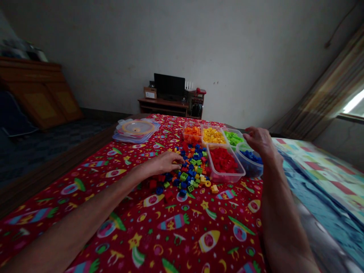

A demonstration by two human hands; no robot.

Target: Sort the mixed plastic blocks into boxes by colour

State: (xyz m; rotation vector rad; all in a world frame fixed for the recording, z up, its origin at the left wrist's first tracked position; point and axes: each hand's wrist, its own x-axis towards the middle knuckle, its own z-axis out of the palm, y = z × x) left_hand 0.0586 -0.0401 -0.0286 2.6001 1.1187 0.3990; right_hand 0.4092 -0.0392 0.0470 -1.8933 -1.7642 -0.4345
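Note:
My left hand (166,163) reaches over the left side of a mixed pile of toy building bricks (193,172). Its thumb and fingers are apart at the bricks, and I see nothing held between them. My right hand (259,141) hovers above the round tub of blue bricks (250,156), beside the box of green bricks (233,138). Its fingers are curled together; whatever they may hold is hidden. Red bricks (223,160) fill the nearest clear box, while yellow bricks (213,135) and orange bricks (192,132) lie in boxes behind.
Clear plastic lids (136,129) are stacked at the table's far left. A red patterned cloth (182,235) covers the table. To the right is a bed with a checked cover (321,163). A monitor (170,87) stands on a desk by the wall.

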